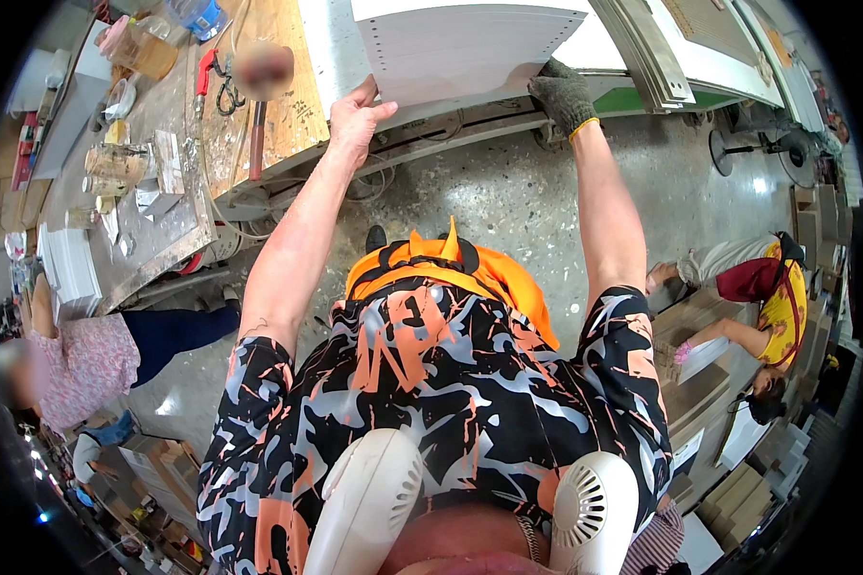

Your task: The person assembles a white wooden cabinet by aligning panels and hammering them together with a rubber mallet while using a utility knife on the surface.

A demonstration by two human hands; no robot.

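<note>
In front of me, at the top of the view, is what looks like a stack of white boards (pixel 465 57), with small dark holes in lines down its left and right sides. My bare left hand (pixel 358 117) grips its near left corner, thumb across the front and fingers mostly hidden at the edge. At the near right corner, my right hand (pixel 563 99), in a dark grey knitted glove with a yellow cuff, is closed on the stack. Its fingertips are partly hidden. The stack is over a white worktop (pixel 331 43).
To the left, a wooden bench (pixel 292 120) carries a red-handled air gun (pixel 205 72), a hammer-like tool (pixel 259 125) and jars. Long panels (pixel 642 57) lean at the right. Co-workers (pixel 91 369) are at both sides. A fan (pixel 791 153) stands far right.
</note>
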